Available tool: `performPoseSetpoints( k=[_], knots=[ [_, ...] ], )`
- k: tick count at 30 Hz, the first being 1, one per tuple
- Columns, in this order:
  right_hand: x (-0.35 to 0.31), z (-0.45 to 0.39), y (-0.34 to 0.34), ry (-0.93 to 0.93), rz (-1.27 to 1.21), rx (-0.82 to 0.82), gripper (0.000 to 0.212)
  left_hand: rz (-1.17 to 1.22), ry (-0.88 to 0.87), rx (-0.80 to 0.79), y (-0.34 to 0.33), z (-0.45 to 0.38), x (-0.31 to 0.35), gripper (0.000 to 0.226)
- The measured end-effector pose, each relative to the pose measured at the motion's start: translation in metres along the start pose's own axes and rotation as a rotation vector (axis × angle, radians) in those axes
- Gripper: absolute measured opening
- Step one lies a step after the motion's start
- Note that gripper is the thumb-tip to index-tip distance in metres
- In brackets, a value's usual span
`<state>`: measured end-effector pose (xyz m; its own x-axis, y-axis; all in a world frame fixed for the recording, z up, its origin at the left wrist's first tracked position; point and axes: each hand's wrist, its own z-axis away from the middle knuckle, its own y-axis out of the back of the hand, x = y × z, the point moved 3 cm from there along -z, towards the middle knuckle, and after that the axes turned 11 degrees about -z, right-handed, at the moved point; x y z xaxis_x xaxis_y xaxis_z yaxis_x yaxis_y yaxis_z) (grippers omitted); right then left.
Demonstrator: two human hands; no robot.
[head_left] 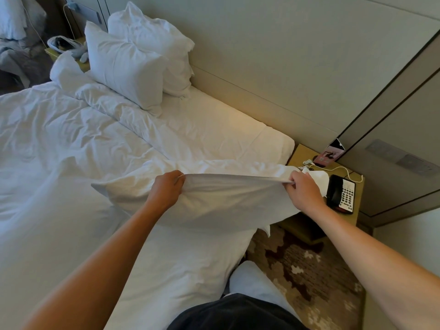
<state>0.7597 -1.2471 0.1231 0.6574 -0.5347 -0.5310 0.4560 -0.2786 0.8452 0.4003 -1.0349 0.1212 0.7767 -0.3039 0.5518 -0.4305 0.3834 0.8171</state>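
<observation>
A white pillow in its case (214,201) hangs over the bed's near right corner, held up by its top edge. My left hand (166,189) grips that edge at its left end, fingers curled round the fabric. At the right end, my right hand (302,189) pinches the same edge, so the cloth is stretched taut between both hands. Below lies the white bed (214,129) with a rumpled duvet (59,139) spread over its left part.
Two white pillows (128,65) lean against the headboard wall at the far end. A bedside table (347,171) at the right carries a black phone (341,194), a white cable and a small card. Patterned carpet (304,270) runs beside the bed.
</observation>
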Motion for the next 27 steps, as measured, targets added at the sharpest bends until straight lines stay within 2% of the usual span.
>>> performPoseSetpoints(
  k=[2,6,10,15,22,27],
  knots=[
    [0.001,0.002,-0.003,-0.034,-0.125,-0.031,0.022,-0.046,0.009,-0.013,-0.002,-0.001,-0.001,0.027],
    [0.003,0.004,-0.007,-0.028,-0.275,-0.042,0.025,-0.114,0.029,-0.016,-0.005,-0.003,-0.002,0.043],
    [0.017,-0.003,-0.008,0.029,-0.28,-0.016,0.028,-0.083,0.046,0.034,-0.005,-0.002,-0.001,0.041],
    [0.025,-0.024,-0.005,0.09,-0.169,-0.101,0.02,-0.043,0.076,0.124,0.004,-0.009,0.012,0.037],
    [0.018,-0.074,0.017,0.098,-0.399,-0.067,0.028,-0.127,0.077,0.24,0.019,-0.042,0.066,0.038],
    [0.005,-0.116,0.054,0.247,-0.427,0.02,0.026,-0.118,0.096,0.343,0.047,-0.075,0.109,0.037]
  ],
)
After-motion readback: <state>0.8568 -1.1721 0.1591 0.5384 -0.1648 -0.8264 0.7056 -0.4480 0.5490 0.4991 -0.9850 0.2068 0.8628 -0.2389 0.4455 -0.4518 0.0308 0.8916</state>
